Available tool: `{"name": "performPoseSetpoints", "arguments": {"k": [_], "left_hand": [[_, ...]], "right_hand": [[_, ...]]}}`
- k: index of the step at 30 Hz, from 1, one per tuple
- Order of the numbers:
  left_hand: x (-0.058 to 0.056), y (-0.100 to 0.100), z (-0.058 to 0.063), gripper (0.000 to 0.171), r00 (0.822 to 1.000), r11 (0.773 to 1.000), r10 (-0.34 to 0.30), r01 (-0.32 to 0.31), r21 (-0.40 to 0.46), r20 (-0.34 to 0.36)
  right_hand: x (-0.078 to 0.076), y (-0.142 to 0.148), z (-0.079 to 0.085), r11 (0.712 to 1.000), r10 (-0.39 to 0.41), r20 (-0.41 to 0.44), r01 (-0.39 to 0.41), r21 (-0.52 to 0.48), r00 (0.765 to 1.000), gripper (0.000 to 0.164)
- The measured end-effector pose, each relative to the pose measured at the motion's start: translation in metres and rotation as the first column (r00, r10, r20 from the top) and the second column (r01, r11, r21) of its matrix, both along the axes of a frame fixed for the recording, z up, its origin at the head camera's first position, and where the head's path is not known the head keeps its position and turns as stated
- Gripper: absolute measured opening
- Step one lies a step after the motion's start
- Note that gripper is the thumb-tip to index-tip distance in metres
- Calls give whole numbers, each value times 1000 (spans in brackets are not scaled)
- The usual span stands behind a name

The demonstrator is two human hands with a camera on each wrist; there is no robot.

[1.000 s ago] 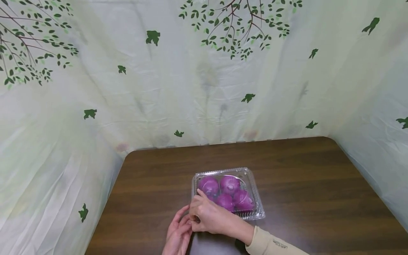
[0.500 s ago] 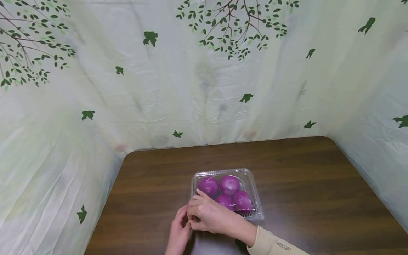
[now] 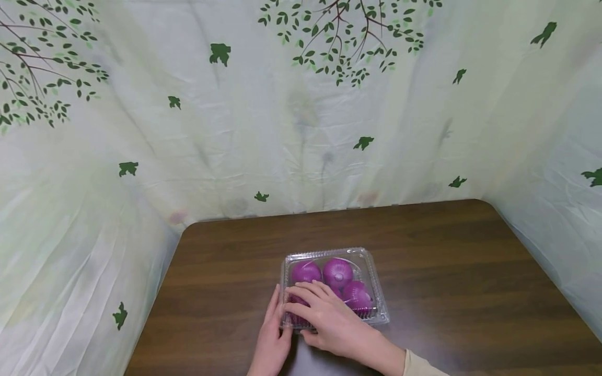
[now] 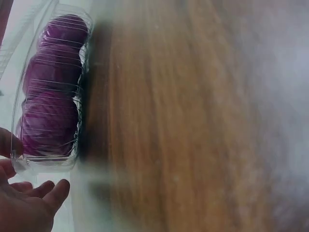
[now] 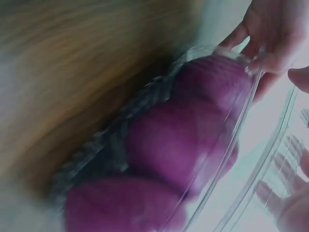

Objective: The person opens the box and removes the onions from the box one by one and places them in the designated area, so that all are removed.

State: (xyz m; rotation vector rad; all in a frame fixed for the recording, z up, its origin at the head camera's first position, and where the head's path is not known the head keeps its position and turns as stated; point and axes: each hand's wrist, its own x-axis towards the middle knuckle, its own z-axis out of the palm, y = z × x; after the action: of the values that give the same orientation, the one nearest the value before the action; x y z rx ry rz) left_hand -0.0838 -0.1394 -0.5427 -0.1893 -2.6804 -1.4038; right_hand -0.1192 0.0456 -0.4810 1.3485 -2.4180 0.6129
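A clear plastic clamshell container point(image 3: 382, 308) with several red onions point(image 3: 337, 272) inside sits on the table. At its front left corner, my left hand point(image 3: 273, 337) holds the side, thumb at the front and fingers along the left wall. The left wrist view shows those fingertips point(image 4: 57, 192) around the corner. My right hand point(image 3: 336, 321) lies over the front left of the lid, fingers spread across it and thumb by the front edge. In the right wrist view the lid point(image 5: 270, 154) stands a little apart from the base rim. Some onions are hidden under the right hand.
The brown wooden table point(image 3: 451, 261) extends around the container on both sides and behind it. A pale curtain point(image 3: 301, 156) printed with leaves and branches hangs along the back and sides.
My hands were close together at the container's front left corner. They have parted; the right hand has opened out and moved right onto the lid, while the left lies along the side.
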Motion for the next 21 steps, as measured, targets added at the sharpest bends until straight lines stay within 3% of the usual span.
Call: {"name": "performPoseSetpoints", "arguments": {"k": [6, 12, 18, 21], "left_hand": [[-2, -1, -2, 68, 997, 991, -54, 48, -126, -48], [-4, -4, -2, 66, 993, 974, -115, 111, -197, -7], [-6, -7, -1, 71, 988, 953, -151, 149, -263, 14], [-7, -6, 1, 75, 988, 950, -156, 156, -271, 21]], "right_hand": [[7, 29, -9, 996, -84, -7, 84, -24, 996, 71], [10, 61, -23, 984, -168, -4, 168, -67, 986, 72], [11, 86, -37, 932, -354, 65, 358, -62, 933, 86], [12, 93, -44, 911, -391, 128, 403, -84, 911, 90]]}}
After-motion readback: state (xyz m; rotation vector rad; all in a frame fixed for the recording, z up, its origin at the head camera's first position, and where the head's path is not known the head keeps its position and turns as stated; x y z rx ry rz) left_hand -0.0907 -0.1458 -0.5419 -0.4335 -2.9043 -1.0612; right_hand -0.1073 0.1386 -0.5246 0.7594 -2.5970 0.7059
